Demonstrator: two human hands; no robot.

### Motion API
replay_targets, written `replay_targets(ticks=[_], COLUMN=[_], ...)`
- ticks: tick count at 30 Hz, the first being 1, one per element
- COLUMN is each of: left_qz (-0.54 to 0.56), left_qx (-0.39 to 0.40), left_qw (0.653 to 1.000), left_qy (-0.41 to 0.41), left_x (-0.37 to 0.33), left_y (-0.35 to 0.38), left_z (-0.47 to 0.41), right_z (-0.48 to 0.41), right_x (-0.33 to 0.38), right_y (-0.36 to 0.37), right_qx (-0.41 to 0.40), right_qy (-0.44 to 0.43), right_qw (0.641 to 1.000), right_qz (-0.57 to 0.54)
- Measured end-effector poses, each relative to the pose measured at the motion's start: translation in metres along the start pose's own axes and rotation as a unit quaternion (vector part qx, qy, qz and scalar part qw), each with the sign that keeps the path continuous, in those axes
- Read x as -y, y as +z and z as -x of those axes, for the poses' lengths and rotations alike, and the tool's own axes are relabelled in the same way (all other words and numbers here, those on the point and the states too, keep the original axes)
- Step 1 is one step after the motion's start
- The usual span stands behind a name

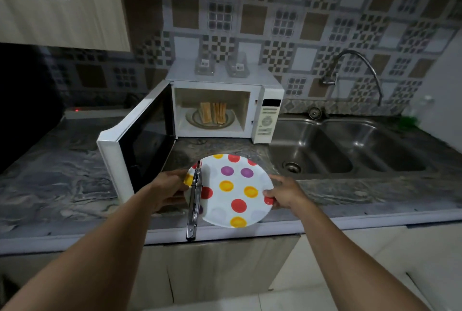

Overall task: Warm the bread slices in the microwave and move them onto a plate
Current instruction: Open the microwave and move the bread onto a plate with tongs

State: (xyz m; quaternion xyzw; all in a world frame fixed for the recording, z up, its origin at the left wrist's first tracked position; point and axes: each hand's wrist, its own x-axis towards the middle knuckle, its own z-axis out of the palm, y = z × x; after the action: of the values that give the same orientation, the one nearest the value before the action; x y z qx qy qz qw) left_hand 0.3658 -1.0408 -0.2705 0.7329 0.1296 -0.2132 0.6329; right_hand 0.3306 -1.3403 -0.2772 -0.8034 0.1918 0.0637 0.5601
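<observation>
Double steel sink sunk into the marbled grey table, right of centre; curved tap mounted on the patterned tile wall above; pale wooden cupboard upper left; two clear jars side by side near the wall

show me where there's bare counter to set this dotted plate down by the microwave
Widest bare patch: the counter left of the open microwave door. A smaller strip lies in front of the microwave, between door and sink, just beyond the plate. Crowded: the plate's left edge, where the tongs cross it beside the left hand.
</observation>
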Motion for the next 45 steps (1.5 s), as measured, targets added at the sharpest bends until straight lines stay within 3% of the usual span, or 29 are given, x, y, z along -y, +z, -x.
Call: replay_targets(ticks=[13,34,38,41,45], left_qz=[0.002,-0.044,-0.139,-0.216,-0.332], left_qx=[-0.017,-0.112,-0.123,-0.168,-0.212], left_qw=[0.999,0.991,0.983,0.962,0.918], left_qy=[-0.030,-0.056,-0.021,-0.006,0.039], left_x=[-0.021,-0.021,-0.019,0.000,-0.022], left_y=[0.000,0.009,0.006,-0.006,0.012], left_z=[-0.120,-0.223,-0.226,-0.252,-0.217], right_z=[-0.153,-0.245,-0.248,-0.248,-0.243], right_x=[-0.002,-0.012,-0.012,-0.011,-0.009], right_y=[0.022,0.050,0.055,0.058,0.063], right_qx=[0.072,0.036,0.028,0.025,0.004], right_qy=[0.026,-0.054,-0.060,-0.066,-0.063], right_qw=[0.995,0.971,0.963,0.960,0.959], right_qz=[0.065,0.232,0.260,0.269,0.277])
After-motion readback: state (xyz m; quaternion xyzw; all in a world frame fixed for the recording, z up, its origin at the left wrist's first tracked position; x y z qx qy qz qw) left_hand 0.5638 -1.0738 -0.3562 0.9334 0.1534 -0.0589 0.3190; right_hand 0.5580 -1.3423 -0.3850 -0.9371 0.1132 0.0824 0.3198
